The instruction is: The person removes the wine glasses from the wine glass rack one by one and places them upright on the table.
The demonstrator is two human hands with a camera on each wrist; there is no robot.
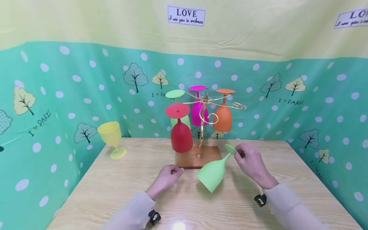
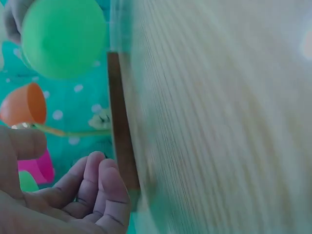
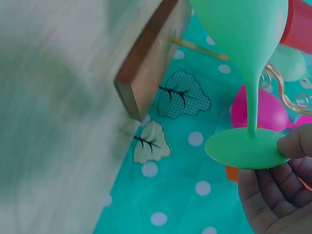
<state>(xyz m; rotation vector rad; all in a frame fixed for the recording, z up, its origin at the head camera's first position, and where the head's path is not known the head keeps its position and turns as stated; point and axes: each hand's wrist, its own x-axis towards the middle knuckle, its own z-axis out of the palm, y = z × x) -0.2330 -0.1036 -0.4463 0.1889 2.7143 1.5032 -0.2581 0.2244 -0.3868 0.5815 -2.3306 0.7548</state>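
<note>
My right hand (image 1: 251, 161) pinches a light green goblet (image 1: 212, 174) by the edge of its round foot, thumb on one face and fingers on the other, as the right wrist view shows at the foot (image 3: 239, 150). The goblet hangs tilted, bowl down and to the left, in front of the rack's wooden base (image 1: 187, 159). Close to the base's front left corner is my left hand (image 1: 167, 176), fingers loosely bent with nothing in them. From the gold wire rack (image 1: 202, 135) hang upside down a red goblet (image 1: 181, 137), a magenta one (image 1: 198, 113), an orange one (image 1: 222, 118) and another light green one (image 1: 185, 120).
A yellow goblet (image 1: 110, 134) stands upright at the table's back left. Curled wire loops (image 1: 214, 118) stick out at the rack's front and right. Behind the wooden table (image 1: 138, 179) and along its sides hangs a patterned curtain (image 1: 95, 80).
</note>
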